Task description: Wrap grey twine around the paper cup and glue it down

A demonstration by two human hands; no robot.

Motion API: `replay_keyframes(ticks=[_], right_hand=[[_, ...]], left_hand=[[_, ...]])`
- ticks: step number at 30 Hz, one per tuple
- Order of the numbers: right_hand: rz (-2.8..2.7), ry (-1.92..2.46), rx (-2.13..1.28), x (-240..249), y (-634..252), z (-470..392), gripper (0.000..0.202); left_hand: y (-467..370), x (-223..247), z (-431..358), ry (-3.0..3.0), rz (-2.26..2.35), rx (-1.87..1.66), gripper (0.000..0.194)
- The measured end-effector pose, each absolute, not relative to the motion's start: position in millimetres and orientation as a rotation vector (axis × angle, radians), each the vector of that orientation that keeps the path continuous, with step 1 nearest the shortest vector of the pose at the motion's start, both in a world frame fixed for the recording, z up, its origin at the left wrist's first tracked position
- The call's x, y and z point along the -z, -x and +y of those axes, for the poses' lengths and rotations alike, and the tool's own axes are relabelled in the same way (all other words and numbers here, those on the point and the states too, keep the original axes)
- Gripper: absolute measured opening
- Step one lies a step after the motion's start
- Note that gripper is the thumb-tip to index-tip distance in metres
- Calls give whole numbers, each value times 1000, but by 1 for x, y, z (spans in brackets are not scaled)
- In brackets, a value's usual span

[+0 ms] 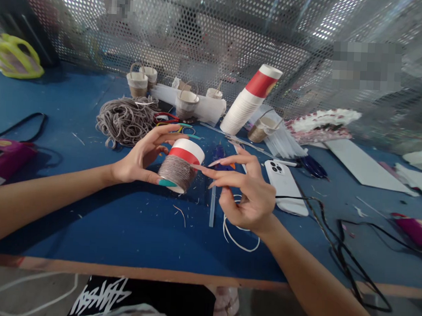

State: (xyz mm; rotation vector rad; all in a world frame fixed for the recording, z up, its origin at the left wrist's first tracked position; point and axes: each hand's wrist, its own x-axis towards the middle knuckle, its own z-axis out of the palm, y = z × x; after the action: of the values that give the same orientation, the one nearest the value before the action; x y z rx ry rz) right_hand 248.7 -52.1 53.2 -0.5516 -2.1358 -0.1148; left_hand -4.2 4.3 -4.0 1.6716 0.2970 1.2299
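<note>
Yarn [127,121] is lying heaped in the frame's upper left. Your left hand [141,158] is gripping the cup [188,150], which is tilting just left of the frame's middle, twine [177,171] circling its lower part. Your right hand [247,192] is spreading loosely, one fingertip meeting the cup's side. A phone [289,191] is lying right of centre.

Wrapped cup [177,169] partly hidden (far side)
</note>
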Motion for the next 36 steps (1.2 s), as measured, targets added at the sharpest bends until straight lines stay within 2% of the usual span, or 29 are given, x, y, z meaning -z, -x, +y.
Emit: replay_keyframes(ticks=[36], right_hand=[[-2022, 533, 55, -56, -257, -56, 29]], left_hand=[[1, 4, 4, -1559, 259, -1221, 86]])
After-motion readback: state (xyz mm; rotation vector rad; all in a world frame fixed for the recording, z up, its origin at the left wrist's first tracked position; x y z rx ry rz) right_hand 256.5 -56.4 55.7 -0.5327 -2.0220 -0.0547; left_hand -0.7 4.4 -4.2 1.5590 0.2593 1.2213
